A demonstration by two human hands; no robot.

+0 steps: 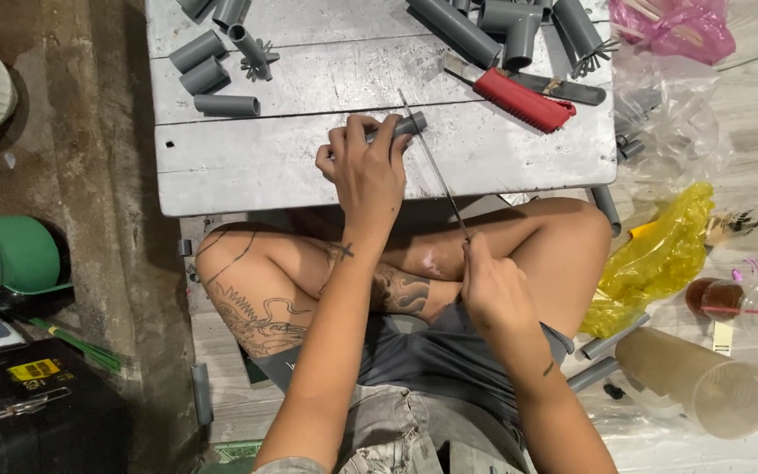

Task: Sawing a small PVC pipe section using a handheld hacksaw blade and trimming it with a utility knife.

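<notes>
My left hand [363,162] presses a short grey pipe piece [411,125] down on a low grey wooden board [247,162]. My right hand [489,285] grips the near end of a thin saw blade [432,162]. The blade runs up and away to the pipe and lies across it just right of my fingers. I sit cross-legged with my knees under the board's near edge.
Several cut grey pipe pieces [212,66] lie at the board's far left, longer pipes and fittings [502,26] at the far right, beside a red-handled saw [519,96]. Plastic bags [651,254], cups and pipe offcuts crowd the floor on the right. A green bucket [10,259] stands at left.
</notes>
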